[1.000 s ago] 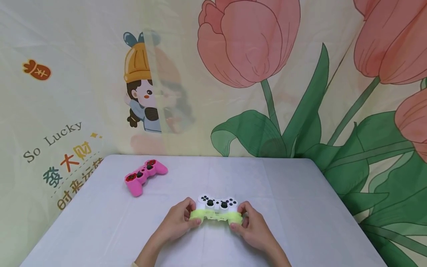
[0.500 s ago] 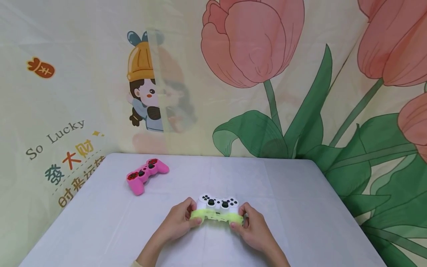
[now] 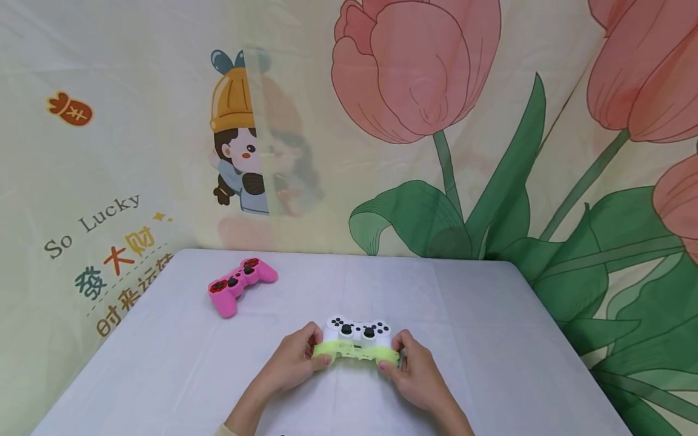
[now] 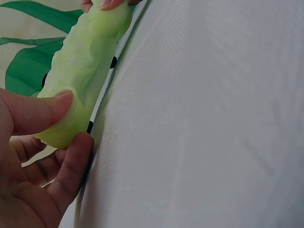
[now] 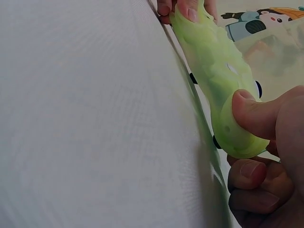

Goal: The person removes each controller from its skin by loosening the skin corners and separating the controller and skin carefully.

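While a pink controller (image 3: 240, 284) lies beyond its fingers, the left hand (image 3: 294, 358) pinches a yellow-green cover (image 3: 342, 349); between both hands' fingers sits a white controller (image 3: 357, 324), apparently partly sheathed, the right hand (image 3: 417, 371) pinching the other end.

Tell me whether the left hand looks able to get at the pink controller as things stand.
Probably not yet: the left hand grips the green cover on the white controller, though nothing visible blocks its way to the pink controller.

"So Lucky" (image 3: 88, 224), "發大财" (image 3: 118, 261), "时来运…" (image 3: 131, 300), printed on backdrop (image 3: 136, 151)
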The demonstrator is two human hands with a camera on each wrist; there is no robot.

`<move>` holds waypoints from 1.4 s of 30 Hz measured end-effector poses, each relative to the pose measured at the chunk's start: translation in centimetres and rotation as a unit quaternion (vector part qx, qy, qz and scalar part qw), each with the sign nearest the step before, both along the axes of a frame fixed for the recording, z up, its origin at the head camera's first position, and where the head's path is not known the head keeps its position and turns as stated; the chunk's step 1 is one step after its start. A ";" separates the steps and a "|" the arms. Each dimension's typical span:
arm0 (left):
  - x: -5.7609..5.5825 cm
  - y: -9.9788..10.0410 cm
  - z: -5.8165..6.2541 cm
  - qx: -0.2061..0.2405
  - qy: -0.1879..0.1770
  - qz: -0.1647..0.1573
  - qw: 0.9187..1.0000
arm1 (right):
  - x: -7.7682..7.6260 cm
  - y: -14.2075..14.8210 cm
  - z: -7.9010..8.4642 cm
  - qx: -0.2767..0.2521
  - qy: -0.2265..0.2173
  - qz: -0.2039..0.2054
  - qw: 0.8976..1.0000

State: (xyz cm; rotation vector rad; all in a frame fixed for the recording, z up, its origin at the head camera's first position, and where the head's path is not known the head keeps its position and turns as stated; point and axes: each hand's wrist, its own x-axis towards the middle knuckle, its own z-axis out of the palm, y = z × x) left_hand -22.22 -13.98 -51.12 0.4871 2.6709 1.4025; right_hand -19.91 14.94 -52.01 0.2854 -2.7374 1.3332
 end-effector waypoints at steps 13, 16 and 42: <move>0.0 0.2 0.1 0.000 -0.012 -0.001 1.000 | 0.1 -0.2 0.2 0.011 0.007 -0.015 1.000; 0.0 0.2 0.1 0.001 -0.011 -0.002 1.000 | 0.0 -0.2 0.2 0.016 0.010 -0.019 1.000; -0.3 0.4 -0.2 0.019 -0.002 0.030 0.999 | -0.5 1.0 0.0 -0.087 -0.028 0.016 0.996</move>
